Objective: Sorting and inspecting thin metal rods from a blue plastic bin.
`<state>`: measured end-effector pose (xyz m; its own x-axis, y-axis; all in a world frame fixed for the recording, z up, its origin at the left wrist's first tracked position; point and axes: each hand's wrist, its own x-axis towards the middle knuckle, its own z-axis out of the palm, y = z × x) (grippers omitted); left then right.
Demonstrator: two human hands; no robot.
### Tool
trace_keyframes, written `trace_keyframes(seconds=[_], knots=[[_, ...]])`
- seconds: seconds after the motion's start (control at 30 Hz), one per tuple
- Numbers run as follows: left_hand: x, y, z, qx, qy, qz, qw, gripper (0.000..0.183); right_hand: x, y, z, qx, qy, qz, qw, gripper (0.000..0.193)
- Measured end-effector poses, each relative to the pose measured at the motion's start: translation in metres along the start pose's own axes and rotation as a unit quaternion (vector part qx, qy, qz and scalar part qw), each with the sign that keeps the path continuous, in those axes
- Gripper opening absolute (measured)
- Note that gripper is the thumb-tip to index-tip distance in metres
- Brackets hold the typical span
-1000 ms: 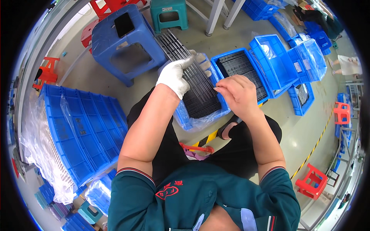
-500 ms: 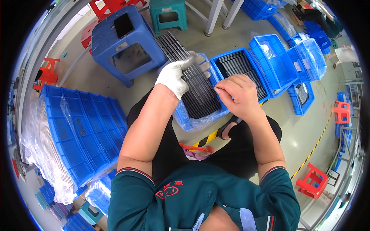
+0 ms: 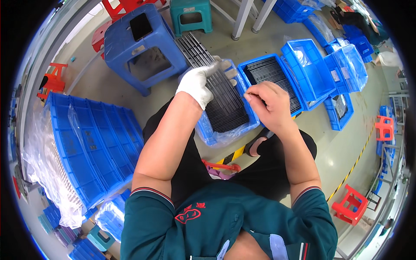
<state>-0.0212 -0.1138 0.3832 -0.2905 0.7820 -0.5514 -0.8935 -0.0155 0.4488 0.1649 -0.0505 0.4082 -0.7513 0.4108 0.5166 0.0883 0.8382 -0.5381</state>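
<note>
My left hand (image 3: pixel 195 88), in a white glove, is wrapped round a flat bundle of long dark-grey slotted strips (image 3: pixel 223 92). The bundle slants over a plastic-lined blue bin (image 3: pixel 209 138), in which more dark strips (image 3: pixel 223 122) lie in rows. Bare and closed, my right hand (image 3: pixel 274 106) hovers right of the bundle, thumb and forefinger pinched together. Anything between those fingertips is too small to make out. Just beyond it, a second blue bin (image 3: pixel 242 71) holds similar dark strips (image 3: pixel 271 73) and is partly hidden by the hand.
Left of my legs stands a large stack of blue crates (image 3: pixel 93 147) with plastic film. A blue stool (image 3: pixel 117 50) bearing a dark phone-like slab (image 3: pixel 141 27) is at the far left, beside a green stool (image 3: pixel 190 5). More blue bins (image 3: pixel 307 69) stand at the right.
My right hand has shifted slightly right, away from the bundle, its fingers still pinched. My left hand keeps its grip on the strips, almost unmoved.
</note>
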Motion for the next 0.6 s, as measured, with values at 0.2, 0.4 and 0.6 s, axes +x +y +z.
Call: trace_keyframes(seconds=[0.2,0.4,0.6], knots=[[0.0004,0.0009,0.0,-0.015,-0.003,-0.004,1.0,0.016,-0.0022,0.0034,0.0076,0.005,0.001,-0.011,1.0,0.008],[0.0008,0.0002,-0.0012,-0.008,-0.002,0.0,1.0,0.015,0.0002,-0.0027,0.0048,-0.086,-0.025,-0.106,0.99,0.01],[0.0001,-0.0004,-0.0006,-0.009,-0.002,-0.007,1.0,0.014,0.0007,0.0001,0.006,-0.087,-0.062,-0.084,0.991,0.01]])
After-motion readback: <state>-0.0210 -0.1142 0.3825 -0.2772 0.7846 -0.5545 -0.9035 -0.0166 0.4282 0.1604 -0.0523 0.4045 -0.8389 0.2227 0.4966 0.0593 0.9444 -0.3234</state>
